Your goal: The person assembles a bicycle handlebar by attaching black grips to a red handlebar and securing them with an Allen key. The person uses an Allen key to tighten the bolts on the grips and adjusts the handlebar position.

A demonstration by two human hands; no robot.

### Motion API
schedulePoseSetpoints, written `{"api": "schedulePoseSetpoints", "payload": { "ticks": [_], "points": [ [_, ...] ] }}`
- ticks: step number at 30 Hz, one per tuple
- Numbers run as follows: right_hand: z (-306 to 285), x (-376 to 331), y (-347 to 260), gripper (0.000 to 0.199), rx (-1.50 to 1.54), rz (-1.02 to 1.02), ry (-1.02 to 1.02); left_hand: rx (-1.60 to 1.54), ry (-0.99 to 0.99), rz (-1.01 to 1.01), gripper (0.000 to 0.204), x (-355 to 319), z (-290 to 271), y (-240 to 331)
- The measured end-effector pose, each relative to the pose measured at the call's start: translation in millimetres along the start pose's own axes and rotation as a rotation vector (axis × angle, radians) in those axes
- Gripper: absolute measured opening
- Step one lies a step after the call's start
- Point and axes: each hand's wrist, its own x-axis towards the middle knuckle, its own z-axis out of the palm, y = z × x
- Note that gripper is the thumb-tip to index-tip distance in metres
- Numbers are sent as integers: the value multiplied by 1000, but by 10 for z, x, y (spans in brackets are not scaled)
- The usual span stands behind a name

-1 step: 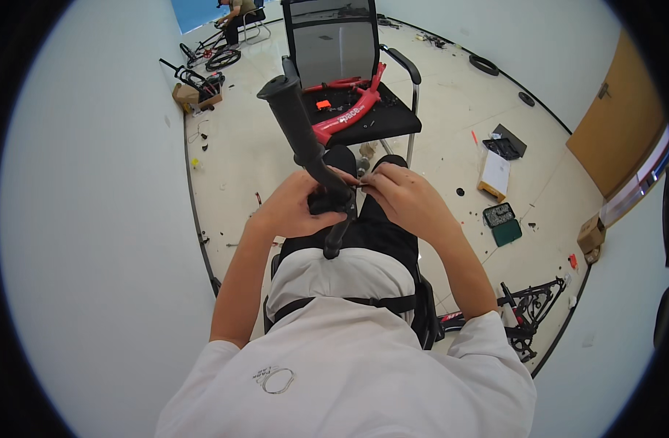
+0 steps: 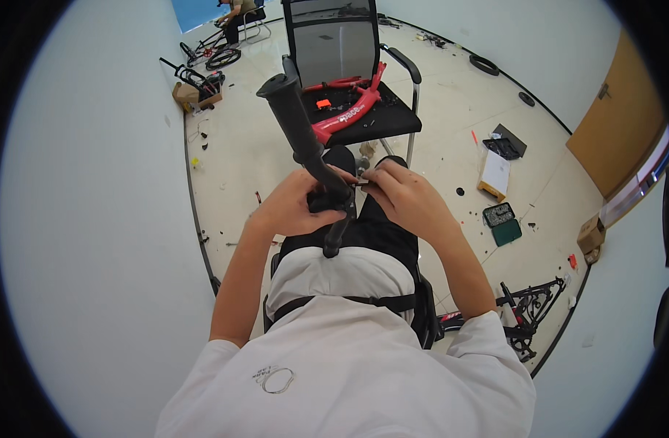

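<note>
A black bicycle handlebar [image 2: 321, 175] stands tilted over my lap, its thick rubber grip [image 2: 289, 120] pointing up and away. My left hand [image 2: 287, 206] is closed round the bar's middle, with the thumb on the near side and the other fingers partly hidden behind the bar. From the right, my right hand [image 2: 401, 191] pinches a small dark thin piece [image 2: 361, 184] against that middle part, close to my left fingertips. The piece is too small to name. The bar's lower end [image 2: 333, 248] rests near my waist.
Ahead stands a black chair [image 2: 378, 131] bearing a red bike frame [image 2: 349, 117]. On the floor to the right are an open green parts case [image 2: 502, 223], a white-topped box [image 2: 493, 175] and a black bike frame [image 2: 531, 310]. Another person [image 2: 240, 14] sits far left beside a bicycle.
My right fingers have shifted very slightly at the small piece, showing a little more of it. The handlebar's grip end has tipped a touch; my left hand keeps its place.
</note>
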Motion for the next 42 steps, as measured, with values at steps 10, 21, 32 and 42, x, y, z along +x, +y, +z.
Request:
{"api": "schedulePoseSetpoints", "payload": {
  "ticks": [10,21,32,42],
  "points": [
    [11,-59,81,18,-118,-230,48,33,-50,26,48,-52,-13,22],
    [91,-92,18,16,16,-58,85,22,5,97,38,-30,19,18],
    [0,-84,-11,13,-181,-154,13,83,1,95,49,-23,48,69],
    [13,-59,101,13,-72,-155,74,57,-4,31,53,-20,69,58]
  ]
}}
